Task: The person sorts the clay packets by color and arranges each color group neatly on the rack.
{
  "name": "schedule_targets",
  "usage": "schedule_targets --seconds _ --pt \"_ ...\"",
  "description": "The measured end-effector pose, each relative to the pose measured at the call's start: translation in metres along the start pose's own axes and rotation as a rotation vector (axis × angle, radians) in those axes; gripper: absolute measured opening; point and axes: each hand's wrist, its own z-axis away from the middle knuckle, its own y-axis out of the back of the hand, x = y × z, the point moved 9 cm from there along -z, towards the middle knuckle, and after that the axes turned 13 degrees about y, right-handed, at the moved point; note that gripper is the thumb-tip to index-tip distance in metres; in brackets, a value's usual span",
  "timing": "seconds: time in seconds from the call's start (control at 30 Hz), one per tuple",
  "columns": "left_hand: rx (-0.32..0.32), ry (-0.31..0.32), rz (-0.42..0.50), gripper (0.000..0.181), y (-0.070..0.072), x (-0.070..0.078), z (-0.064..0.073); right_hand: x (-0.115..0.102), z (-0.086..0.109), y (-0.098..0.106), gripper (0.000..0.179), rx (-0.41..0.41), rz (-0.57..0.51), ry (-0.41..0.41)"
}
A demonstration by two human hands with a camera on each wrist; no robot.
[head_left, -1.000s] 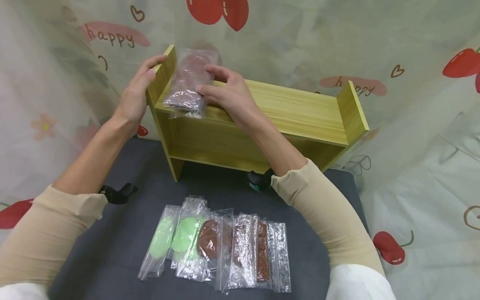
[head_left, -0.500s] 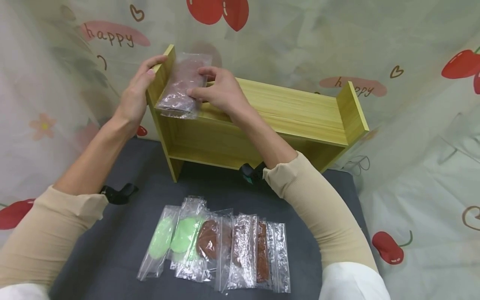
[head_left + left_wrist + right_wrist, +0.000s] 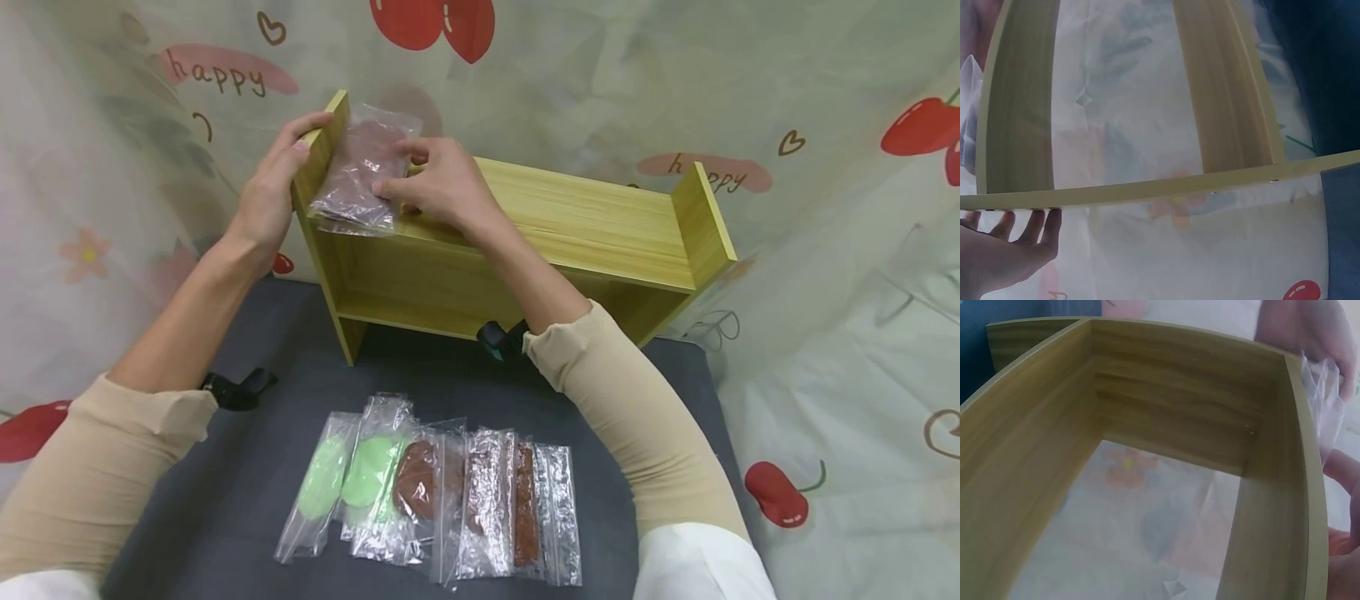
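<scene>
A clear plastic bag with flat pinkish-brown contents [image 3: 363, 171] leans on the top board of a yellow wooden shelf [image 3: 585, 221], close beside its left side panel. My right hand [image 3: 442, 183] pinches the bag's right edge between thumb and fingers. My left hand [image 3: 273, 187] rests against the outside of that left panel, fingers near its top edge. In the left wrist view, the fingertips of the left hand [image 3: 1010, 250] touch the panel's outer face. The right wrist view shows the bag [image 3: 1324, 403] above the top board, with part of my right hand [image 3: 1344, 531] at the lower right.
Several clear bags lie in an overlapping row on the dark table [image 3: 247, 483] in front: ones with green discs [image 3: 371, 471], a brown disc [image 3: 416, 479] and brown strips [image 3: 527, 504]. A printed curtain [image 3: 570, 83] hangs behind the shelf.
My right hand has moved the bag left and slightly down, nearer the shelf's left panel, with little movement in the last half second. The left hand has stayed in place.
</scene>
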Motion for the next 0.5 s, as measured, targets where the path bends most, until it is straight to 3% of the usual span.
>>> schedule_targets --seconds 0.17,0.27,0.5 --pt "0.013 0.016 -0.041 0.048 0.002 0.0 -0.001 -0.007 0.001 0.002 0.066 0.036 0.098 0.103" --pt "0.016 0.021 -0.046 0.048 0.002 0.0 -0.001 -0.007 0.006 0.003 0.063 0.066 0.09 0.118" --pt "0.019 0.02 -0.029 0.048 0.002 0.0 0.0 -0.002 0.022 0.003 0.059 0.108 -0.118 0.105"
